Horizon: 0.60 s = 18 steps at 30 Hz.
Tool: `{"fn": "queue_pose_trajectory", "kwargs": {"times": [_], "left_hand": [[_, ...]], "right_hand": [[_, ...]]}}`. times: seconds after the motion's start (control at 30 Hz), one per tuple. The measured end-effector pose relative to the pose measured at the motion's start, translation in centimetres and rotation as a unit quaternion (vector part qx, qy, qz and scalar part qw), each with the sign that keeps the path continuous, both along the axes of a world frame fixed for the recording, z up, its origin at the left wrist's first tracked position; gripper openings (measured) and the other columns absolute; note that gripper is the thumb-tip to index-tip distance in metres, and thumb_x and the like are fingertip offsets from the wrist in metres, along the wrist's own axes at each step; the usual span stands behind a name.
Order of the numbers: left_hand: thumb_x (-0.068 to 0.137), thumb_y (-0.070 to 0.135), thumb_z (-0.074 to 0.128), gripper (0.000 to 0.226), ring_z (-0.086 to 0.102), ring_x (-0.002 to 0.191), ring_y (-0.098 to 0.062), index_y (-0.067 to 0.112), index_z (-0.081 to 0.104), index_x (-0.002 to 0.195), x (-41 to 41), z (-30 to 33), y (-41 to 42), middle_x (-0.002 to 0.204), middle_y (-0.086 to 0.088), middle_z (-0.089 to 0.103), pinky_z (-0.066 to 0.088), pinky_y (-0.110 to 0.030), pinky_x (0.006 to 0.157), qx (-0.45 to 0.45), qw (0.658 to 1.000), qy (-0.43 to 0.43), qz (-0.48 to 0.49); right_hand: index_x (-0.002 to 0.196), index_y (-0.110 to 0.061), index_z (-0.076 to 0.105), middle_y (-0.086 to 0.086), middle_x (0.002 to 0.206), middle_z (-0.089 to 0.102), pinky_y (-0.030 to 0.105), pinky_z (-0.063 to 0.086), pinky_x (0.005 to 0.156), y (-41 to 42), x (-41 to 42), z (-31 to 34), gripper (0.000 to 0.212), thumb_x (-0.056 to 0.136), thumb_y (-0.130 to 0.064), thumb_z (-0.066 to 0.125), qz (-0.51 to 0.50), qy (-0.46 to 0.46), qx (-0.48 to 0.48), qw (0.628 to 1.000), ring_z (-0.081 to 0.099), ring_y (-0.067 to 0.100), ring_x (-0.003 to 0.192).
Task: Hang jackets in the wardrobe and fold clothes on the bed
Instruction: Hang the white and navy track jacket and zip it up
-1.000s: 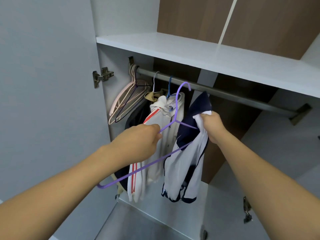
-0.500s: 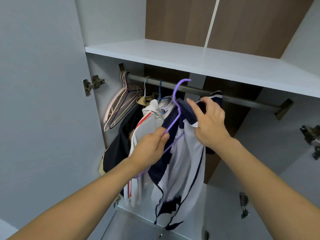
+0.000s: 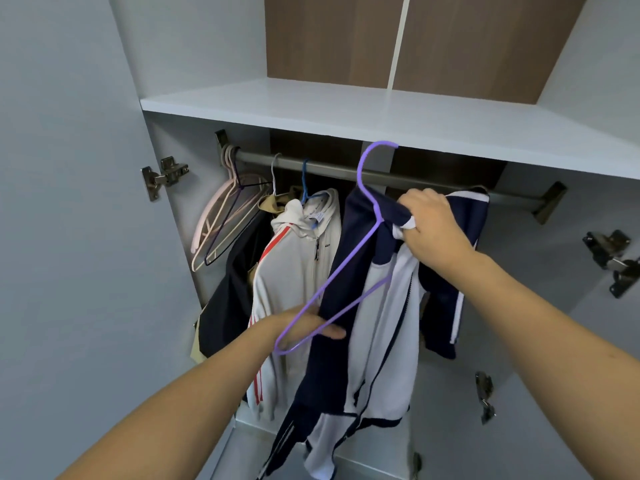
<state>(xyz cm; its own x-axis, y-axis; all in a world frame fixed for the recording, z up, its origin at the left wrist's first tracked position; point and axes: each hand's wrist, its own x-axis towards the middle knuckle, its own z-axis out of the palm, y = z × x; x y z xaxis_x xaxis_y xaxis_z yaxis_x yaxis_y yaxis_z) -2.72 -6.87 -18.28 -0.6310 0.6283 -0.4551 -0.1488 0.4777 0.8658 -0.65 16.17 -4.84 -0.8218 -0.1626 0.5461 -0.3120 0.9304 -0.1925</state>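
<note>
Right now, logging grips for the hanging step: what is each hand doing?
Left hand: holds the purple hanger by its lower corner.
Right hand: grips the navy and white jacket at its collar.

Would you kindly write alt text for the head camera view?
Right hand grips a navy-and-white jacket at the collar while the left hand holds a purple hanger partly inside it, its hook not yet on the wardrobe rail. A white hoodie hangs to the left.

Small dark logo on white jacket (image 3: pixel 298 271) chest — illegible; no other text
</note>
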Motion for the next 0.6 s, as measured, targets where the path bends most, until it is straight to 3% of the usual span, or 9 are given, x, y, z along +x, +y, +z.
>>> {"fn": "queue_pose_trajectory", "kwargs": {"times": [0.07,0.13,0.2,0.27,0.3,0.4,0.5,0.6], "left_hand": [[0.093,0.025,0.065,0.046,0.055,0.121,-0.021,0.012,0.051,0.135,0.4,-1.8,-0.2,0.131,-0.005,0.058,0.045,-0.032,0.104,-0.059,0.998,0.010,0.005],[0.100,0.024,0.054,0.027,0.058,0.114,-0.024,0.017,0.054,0.126,0.5,-3.4,-0.6,0.124,-0.006,0.061,0.048,-0.039,0.102,-0.026,0.996,0.023,0.078],[0.104,0.014,0.045,0.017,0.062,0.098,-0.020,0.023,0.058,0.110,0.0,-3.5,-1.3,0.107,-0.005,0.065,0.053,-0.033,0.089,0.051,0.984,0.038,0.169],[0.104,0.008,0.042,0.021,0.057,0.079,-0.013,0.019,0.057,0.095,-1.2,-2.3,-2.3,0.088,-0.003,0.060,0.051,-0.020,0.069,0.048,0.971,0.099,0.214],[0.104,0.008,0.041,0.020,0.054,0.075,-0.016,0.013,0.057,0.092,-2.0,-1.5,-2.6,0.084,-0.005,0.058,0.048,-0.022,0.065,0.041,0.966,0.121,0.224],[0.104,0.011,0.042,0.020,0.060,0.084,-0.028,-0.001,0.058,0.105,-4.0,1.7,-3.3,0.092,-0.019,0.063,0.052,-0.036,0.077,0.040,0.956,0.142,0.252],[0.103,0.008,0.039,0.022,0.063,0.094,-0.033,0.002,0.059,0.113,-5.5,4.7,-3.7,0.105,-0.023,0.067,0.051,-0.048,0.092,0.037,0.951,0.136,0.277],[0.102,0.008,0.041,0.023,0.064,0.081,-0.025,0.009,0.063,0.099,-6.0,7.6,-3.1,0.087,-0.012,0.070,0.056,-0.033,0.073,0.055,0.948,0.124,0.288]], "right_hand": [[0.078,-0.014,0.049,0.000,0.081,0.047,0.029,0.018,0.072,0.9,-0.3,0.4,0.010,0.082,-0.017,0.058,-0.018,0.012,0.016,1.000,0.041,0.025,0.080],[0.079,-0.009,0.053,0.003,0.082,0.049,0.032,0.022,0.073,1.6,-0.4,0.7,0.014,0.085,-0.014,0.065,-0.045,0.012,0.049,0.998,0.043,0.027,0.083],[0.080,-0.008,0.055,0.004,0.083,0.050,0.034,0.023,0.076,2.2,-0.5,0.7,0.017,0.087,-0.019,0.066,-0.065,0.005,0.083,0.994,0.039,0.024,0.084],[0.078,-0.014,0.050,0.001,0.081,0.048,0.032,0.021,0.077,2.6,-0.4,0.1,0.018,0.089,-0.021,0.063,-0.085,-0.002,0.087,0.993,0.035,0.020,0.084],[0.076,-0.018,0.046,-0.001,0.080,0.047,0.033,0.021,0.078,2.7,-0.3,-0.1,0.021,0.091,-0.020,0.060,-0.097,-0.001,0.074,0.993,0.035,0.020,0.084],[0.070,-0.022,0.037,-0.001,0.076,0.045,0.037,0.027,0.080,3.5,-0.1,-0.5,0.030,0.092,-0.019,0.058,-0.122,0.002,0.042,0.992,0.040,0.024,0.083],[0.072,-0.020,0.042,-0.002,0.076,0.045,0.035,0.022,0.076,4.3,-0.1,-1.0,0.026,0.089,-0.020,0.062,-0.139,-0.028,0.118,0.983,0.041,0.024,0.084],[0.064,-0.023,0.033,-0.001,0.073,0.044,0.033,0.019,0.073,4.2,-0.3,-1.8,0.036,0.090,-0.020,0.058,-0.176,-0.033,0.117,0.977,0.041,0.025,0.082]]}}
